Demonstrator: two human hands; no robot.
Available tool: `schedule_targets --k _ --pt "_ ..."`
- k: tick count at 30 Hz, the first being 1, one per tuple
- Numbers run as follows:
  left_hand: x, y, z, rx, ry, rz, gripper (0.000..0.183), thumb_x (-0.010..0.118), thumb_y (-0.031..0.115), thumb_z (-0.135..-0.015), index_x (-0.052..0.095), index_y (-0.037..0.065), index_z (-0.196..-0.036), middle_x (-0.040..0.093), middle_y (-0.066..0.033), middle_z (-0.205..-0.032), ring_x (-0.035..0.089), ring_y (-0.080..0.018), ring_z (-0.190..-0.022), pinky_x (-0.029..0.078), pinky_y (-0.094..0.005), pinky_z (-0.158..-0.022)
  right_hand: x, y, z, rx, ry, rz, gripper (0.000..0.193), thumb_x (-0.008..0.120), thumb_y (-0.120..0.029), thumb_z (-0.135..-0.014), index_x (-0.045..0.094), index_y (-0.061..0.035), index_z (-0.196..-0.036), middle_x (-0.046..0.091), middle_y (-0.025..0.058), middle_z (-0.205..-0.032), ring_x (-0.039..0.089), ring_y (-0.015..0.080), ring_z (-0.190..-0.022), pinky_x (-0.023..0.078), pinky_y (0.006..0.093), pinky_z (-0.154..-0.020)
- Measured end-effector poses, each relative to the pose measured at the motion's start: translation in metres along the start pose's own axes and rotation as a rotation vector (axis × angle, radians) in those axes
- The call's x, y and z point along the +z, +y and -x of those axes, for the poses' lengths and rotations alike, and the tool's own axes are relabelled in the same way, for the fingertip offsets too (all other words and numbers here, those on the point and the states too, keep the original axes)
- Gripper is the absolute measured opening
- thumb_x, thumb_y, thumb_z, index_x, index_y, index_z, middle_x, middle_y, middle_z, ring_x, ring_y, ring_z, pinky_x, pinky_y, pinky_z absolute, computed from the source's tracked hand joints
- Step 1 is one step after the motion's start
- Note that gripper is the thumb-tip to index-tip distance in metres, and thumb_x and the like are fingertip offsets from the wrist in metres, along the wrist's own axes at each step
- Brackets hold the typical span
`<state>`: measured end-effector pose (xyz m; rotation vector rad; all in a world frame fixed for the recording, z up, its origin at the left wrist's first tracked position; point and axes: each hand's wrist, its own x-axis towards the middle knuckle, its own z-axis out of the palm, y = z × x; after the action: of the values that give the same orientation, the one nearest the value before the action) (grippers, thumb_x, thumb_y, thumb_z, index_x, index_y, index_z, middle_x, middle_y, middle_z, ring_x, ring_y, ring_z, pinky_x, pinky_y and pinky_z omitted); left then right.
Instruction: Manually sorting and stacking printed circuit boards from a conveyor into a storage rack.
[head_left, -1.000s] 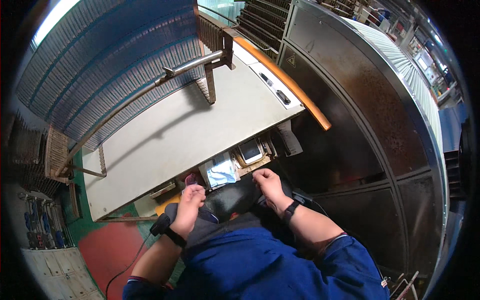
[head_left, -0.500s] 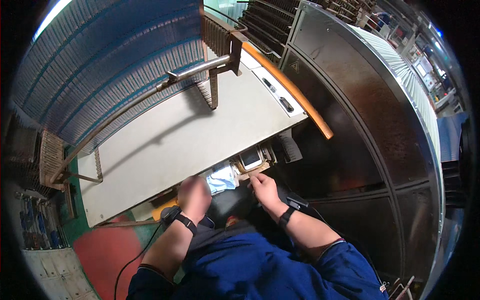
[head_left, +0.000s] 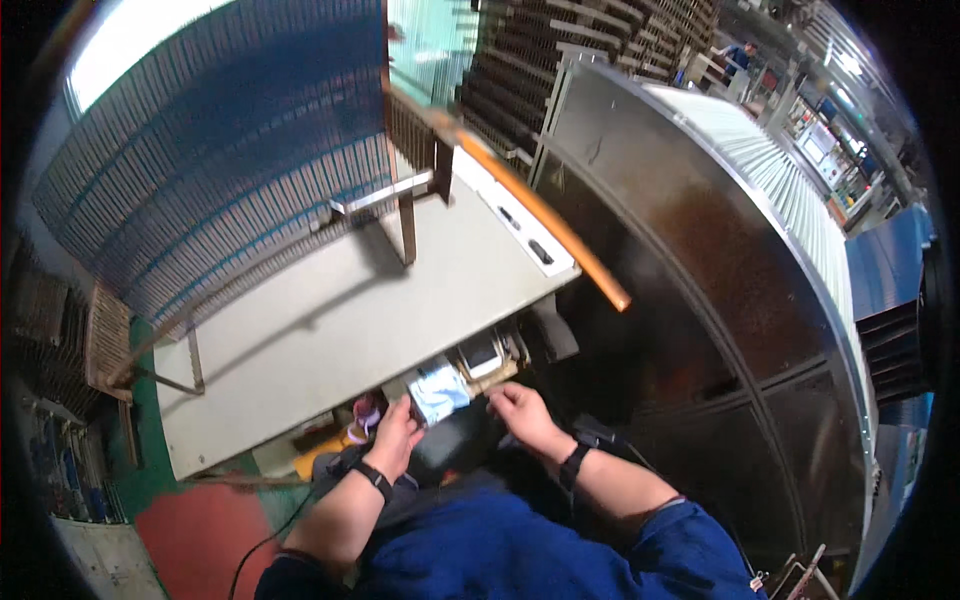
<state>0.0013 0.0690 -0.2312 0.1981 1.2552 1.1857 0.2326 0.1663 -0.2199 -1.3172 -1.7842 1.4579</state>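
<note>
Just beneath the table's front edge lies a shiny light-blue and silver packet [head_left: 438, 393]. My left hand [head_left: 395, 438] is at its left lower corner, thumb and fingers apart; whether they touch the packet I cannot tell. To the right, my right hand [head_left: 525, 415] has its thumb and fingertips pressed together close to a tan strip [head_left: 494, 381] in front of the under-table space. What the fingertips hold, if anything, is too small to make out. Behind that strip sits a white-rimmed object with a dark face [head_left: 483, 358]. Both wrists wear black bands.
A pale table [head_left: 300, 350] carries a metal frame [head_left: 408, 230] and a tall blue ribbed stack [head_left: 230, 140]. An orange bar [head_left: 560, 220] runs along its right edge, by a white strip with dark pens [head_left: 525, 235]. A dark metal cabinet [head_left: 680, 240] stands to the right.
My left hand has opened out beside the packet, which shows more fully. My right hand remains by the tan strip. The whole view has shifted, so the table appears lower.
</note>
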Motion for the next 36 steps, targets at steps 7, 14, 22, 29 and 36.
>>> schedule_targets --k 7,14,22,29,36 --pt "-0.046 -0.018 0.015 0.276 0.074 -0.544 0.044 0.054 0.036 -0.098 0.054 0.005 -0.128 0.061 -0.0100 -0.117 0.057 -0.0208 -0.110 0.043 -0.0358 -0.096 -0.051 -0.055 0.019 -0.171 -0.024 -0.114 0.031 0.049 -0.021 -0.102 0.062 -0.0010 -0.122 0.070 0.0091 -0.098 0.063 0.0137 -0.089 0.051 0.0290 -0.081" --pt "0.066 0.160 0.155 1.213 -0.587 -1.102 0.034 0.072 0.021 -0.085 0.066 0.004 -0.113 0.067 -0.0137 -0.111 0.064 -0.0313 -0.102 0.050 -0.0380 -0.090 -0.155 -0.156 0.050 -0.418 0.113 -0.342 0.043 0.041 -0.023 -0.106 0.040 -0.0029 -0.144 0.068 0.0107 -0.111 0.063 0.0138 -0.095 0.051 0.0301 -0.087" --pt "-0.010 0.351 0.158 1.498 0.281 -1.440 0.026 0.054 0.008 -0.093 0.059 -0.001 -0.117 0.054 -0.0188 -0.128 0.050 -0.0325 -0.122 0.035 -0.0400 -0.108 -0.238 -0.266 0.076 -0.852 0.379 -0.089 0.043 0.037 -0.014 -0.105 0.036 -0.0025 -0.147 0.064 0.0103 -0.112 0.059 0.0140 -0.095 0.048 0.0275 -0.087" --pt "-0.029 0.372 0.110 1.032 0.162 -1.556 0.027 0.054 -0.001 -0.086 0.056 -0.003 -0.113 0.056 -0.0160 -0.115 0.055 -0.0309 -0.108 0.040 -0.0350 -0.101 -0.349 -0.292 0.136 -0.864 0.881 0.154 0.047 0.042 -0.031 -0.105 0.047 -0.0001 -0.140 0.066 0.0085 -0.111 0.061 0.0137 -0.096 0.048 0.0271 -0.084" --pt "-0.033 0.363 0.102 1.008 0.062 -1.233 0.024 0.053 0.001 -0.087 0.056 -0.003 -0.110 0.057 -0.0108 -0.102 0.054 -0.0202 -0.097 0.041 -0.0309 -0.092 -0.485 -0.280 0.188 -0.566 1.749 0.885 0.066 0.058 -0.032 -0.091 0.038 0.0070 -0.140 0.042 0.0295 -0.140 0.040 0.0407 -0.131 0.031 0.0449 -0.112"
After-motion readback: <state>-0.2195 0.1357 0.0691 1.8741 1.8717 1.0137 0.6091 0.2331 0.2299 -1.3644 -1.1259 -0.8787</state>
